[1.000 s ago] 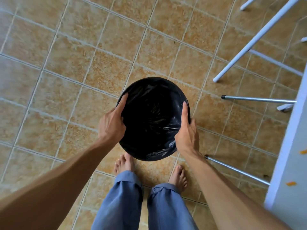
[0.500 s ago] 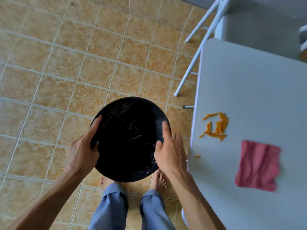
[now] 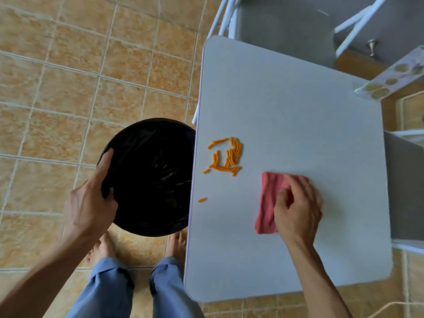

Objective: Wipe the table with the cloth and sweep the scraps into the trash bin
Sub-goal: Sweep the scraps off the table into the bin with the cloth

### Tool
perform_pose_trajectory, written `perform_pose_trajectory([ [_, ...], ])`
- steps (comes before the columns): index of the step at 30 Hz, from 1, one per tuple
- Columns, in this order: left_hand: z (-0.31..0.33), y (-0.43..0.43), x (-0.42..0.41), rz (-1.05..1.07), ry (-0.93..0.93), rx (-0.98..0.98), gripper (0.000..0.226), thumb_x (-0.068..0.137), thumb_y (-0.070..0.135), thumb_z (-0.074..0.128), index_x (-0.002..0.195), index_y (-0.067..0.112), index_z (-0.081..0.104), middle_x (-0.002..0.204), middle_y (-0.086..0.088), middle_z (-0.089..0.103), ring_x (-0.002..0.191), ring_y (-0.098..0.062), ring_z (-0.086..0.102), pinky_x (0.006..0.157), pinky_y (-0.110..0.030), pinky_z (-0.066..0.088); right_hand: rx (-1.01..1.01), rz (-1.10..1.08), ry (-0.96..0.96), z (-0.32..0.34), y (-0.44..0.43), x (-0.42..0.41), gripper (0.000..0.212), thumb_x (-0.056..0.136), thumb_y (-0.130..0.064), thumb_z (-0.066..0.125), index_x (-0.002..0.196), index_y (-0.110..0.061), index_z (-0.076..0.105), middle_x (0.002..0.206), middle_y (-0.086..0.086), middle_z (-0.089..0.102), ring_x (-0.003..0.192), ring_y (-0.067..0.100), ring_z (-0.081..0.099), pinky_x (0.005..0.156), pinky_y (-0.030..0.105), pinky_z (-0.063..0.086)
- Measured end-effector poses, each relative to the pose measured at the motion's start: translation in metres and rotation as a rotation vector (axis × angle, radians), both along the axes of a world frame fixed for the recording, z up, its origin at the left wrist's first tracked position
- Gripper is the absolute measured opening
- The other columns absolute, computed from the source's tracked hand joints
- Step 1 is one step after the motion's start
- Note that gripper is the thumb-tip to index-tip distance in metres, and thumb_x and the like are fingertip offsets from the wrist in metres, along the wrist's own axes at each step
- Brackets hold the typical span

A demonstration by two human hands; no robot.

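Observation:
A round trash bin (image 3: 151,177) lined with a black bag sits against the left edge of the white table (image 3: 298,111). My left hand (image 3: 91,203) grips the bin's left rim. A pile of orange scraps (image 3: 227,157) lies on the table near that edge, with one stray scrap (image 3: 202,199) closer to me. A pink cloth (image 3: 269,198) lies flat on the table, right of the scraps. My right hand (image 3: 298,207) rests on the cloth with fingers curled over its right half.
The floor is tan tile (image 3: 68,76). My bare feet (image 3: 103,249) stand below the bin. A grey chair (image 3: 286,26) with white legs stands behind the table. Another grey seat (image 3: 406,191) is at the right. A patterned tray (image 3: 394,76) overlaps the table's far right corner.
My right hand let go of the bin's rim and moved right onto the pink cloth. The bin, held by the left hand, came up against the table edge. The view swung right.

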State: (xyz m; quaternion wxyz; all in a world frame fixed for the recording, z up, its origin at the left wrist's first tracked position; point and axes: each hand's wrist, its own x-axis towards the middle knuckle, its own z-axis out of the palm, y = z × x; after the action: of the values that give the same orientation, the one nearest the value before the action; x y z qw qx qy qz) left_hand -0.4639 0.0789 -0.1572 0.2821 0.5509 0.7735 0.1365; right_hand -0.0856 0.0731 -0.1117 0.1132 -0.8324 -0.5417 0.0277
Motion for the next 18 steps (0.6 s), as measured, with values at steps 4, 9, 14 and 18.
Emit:
perform_pose_trajectory([
  [4,0.001,0.000,0.025,0.005,-0.053,-0.011,0.088,0.080,-0.003,0.060,0.153,0.033,0.026,0.088,-0.025,0.071,0.055,-0.036,0.056,0.050,-0.033,0.039,-0.173,0.226,-0.092,-0.020,-0.020,0.024,0.055,0.102,-0.041,0.031,0.154,-0.026,0.041,0.165,0.016,0.028,0.155,0.034,0.021,0.121,0.050,0.023],
  [9,-0.003,-0.006,0.042,-0.001,-0.062,-0.036,0.091,0.081,0.000,0.058,0.152,0.043,0.020,0.085,-0.022,0.072,0.049,-0.029,0.053,0.047,-0.037,0.047,-0.063,0.203,-0.106,-0.034,0.022,0.018,0.057,0.105,-0.043,0.030,0.154,-0.014,0.041,0.163,0.023,0.029,0.153,0.039,0.023,0.121,0.055,0.026],
  [14,0.001,-0.011,0.055,0.026,-0.076,-0.044,0.090,0.082,0.002,0.059,0.151,0.045,0.020,0.084,-0.022,0.072,0.048,-0.031,0.056,0.046,-0.038,0.049,0.074,0.154,-0.055,-0.045,0.077,-0.023,0.060,0.103,-0.046,0.036,0.151,-0.012,0.046,0.161,0.022,0.035,0.151,0.040,0.028,0.121,0.050,0.023],
  [18,0.005,-0.013,0.058,0.049,-0.086,-0.065,0.091,0.083,0.004,0.060,0.151,0.048,0.018,0.079,-0.018,0.071,0.047,-0.029,0.055,0.042,-0.032,0.043,0.152,0.254,-0.030,-0.051,0.094,-0.042,0.050,0.105,-0.035,0.039,0.147,-0.010,0.053,0.157,0.018,0.043,0.149,0.039,0.034,0.120,0.050,0.031],
])
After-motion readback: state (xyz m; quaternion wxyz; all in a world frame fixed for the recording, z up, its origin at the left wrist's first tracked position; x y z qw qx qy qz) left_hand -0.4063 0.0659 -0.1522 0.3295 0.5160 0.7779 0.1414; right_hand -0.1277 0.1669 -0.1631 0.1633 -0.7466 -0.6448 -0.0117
